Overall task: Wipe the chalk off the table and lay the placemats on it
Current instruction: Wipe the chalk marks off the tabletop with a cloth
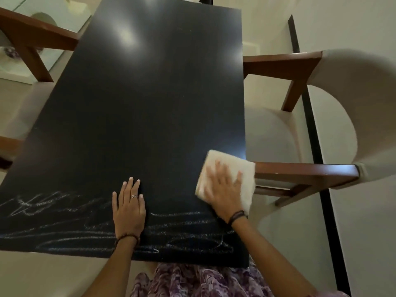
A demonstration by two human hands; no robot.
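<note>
Head-camera view over a dark desk (150,103) during the wiping step of a clean-and-set job. White chalk scribbles (53,204) run across the lower left of the frame and along the near edge toward the lower right. At lower centre, the left hand (128,207) lies flat on the desk, fingers straight, holding nothing. Right of it, the right hand (225,187) presses a folded cream cloth (230,170) against the desk's right edge with spread, straight fingers; the cloth is blurred. An upholstered wooden armchair (321,116) stands at right. The far desk looks clean, so the next move is probably a sweep leftward through the near-edge chalk. No placemats are in view.
</note>
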